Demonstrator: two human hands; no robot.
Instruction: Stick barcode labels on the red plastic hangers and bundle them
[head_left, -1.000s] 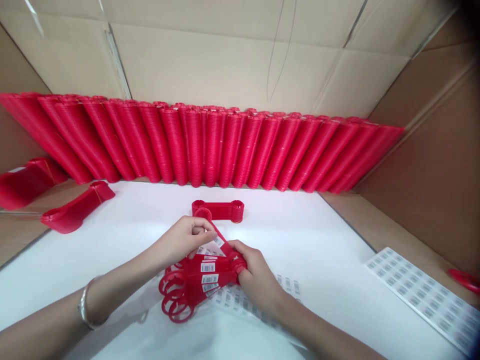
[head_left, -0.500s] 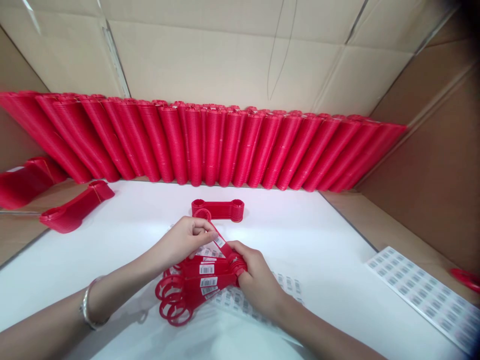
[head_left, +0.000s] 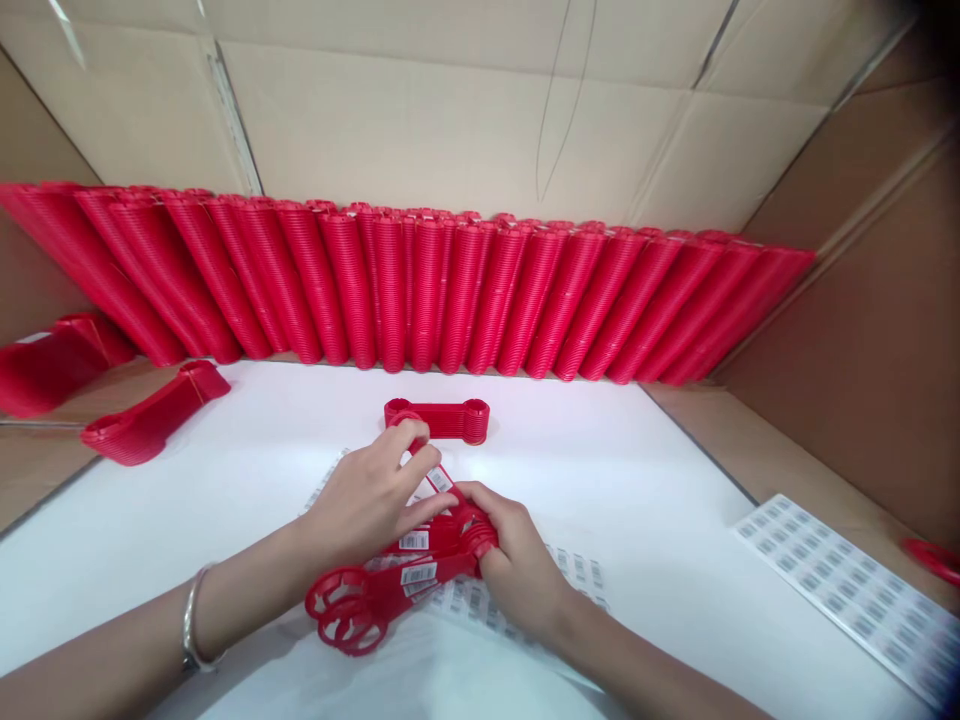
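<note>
My right hand (head_left: 525, 555) is closed around one end of a fanned bundle of red plastic strips with ring ends (head_left: 397, 590). White barcode stickers (head_left: 418, 573) show on several of them. My left hand (head_left: 375, 490) lies over the upper part of the fan, its fingers curled around the strips with the thumb apart from them. It covers part of the bundle, and its palm side is hidden. Under the hands lies a sheet of barcode labels (head_left: 577, 572), partly covered. Just beyond them is a small neat stack of the same red strips (head_left: 446, 422).
A long row of tall red stacks (head_left: 450, 290) stands against the cardboard wall (head_left: 420, 120). More red bundles (head_left: 154, 415) lie at the left. At the right is another barcode label sheet (head_left: 847, 590), with a red piece (head_left: 934, 558) at the edge. White tabletop (head_left: 637, 480) surrounds the hands.
My left hand has gone from a pinch near the top strip's sticker to curling over the upper strips, and the fan has narrowed there. My right hand keeps its hold.
</note>
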